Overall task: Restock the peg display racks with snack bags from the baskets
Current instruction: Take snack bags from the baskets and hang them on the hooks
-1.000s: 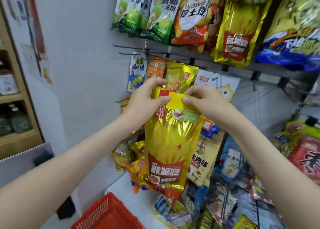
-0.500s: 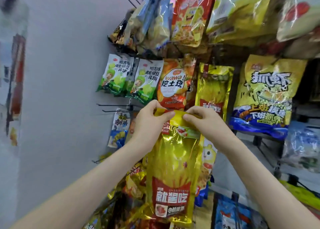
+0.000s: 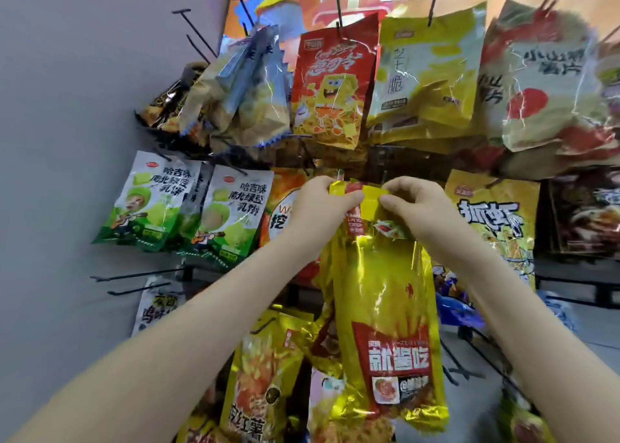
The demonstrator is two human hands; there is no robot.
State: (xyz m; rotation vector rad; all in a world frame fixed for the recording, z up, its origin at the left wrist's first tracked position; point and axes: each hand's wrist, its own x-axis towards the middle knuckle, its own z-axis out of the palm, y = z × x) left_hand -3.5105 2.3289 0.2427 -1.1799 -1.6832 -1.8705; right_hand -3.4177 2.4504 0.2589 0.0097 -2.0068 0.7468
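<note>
The left hand (image 3: 318,204) and right hand (image 3: 416,207) hold the yellow bag (image 3: 385,308) by its header in pinching grips, hiding its hole, which could miss the peg.

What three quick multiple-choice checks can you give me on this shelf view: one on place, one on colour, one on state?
1. Where does the red cartoon bag hang relative to the left hand and right hand?
A. below them
B. above them
C. in a basket

2. What is the main colour of the held fries bag?
A. blue
B. green
C. gold

3. How is the fries bag held?
A. both hands pinch its top edge
B. one hand grips its bottom
C. it lies untouched

Answers:
1 B: it hangs in the upper row, over both hands.
2 C: its foil is shiny gold.
3 A: thumb and fingers of each hand close on the top strip, and the bag hangs down from there.
</note>
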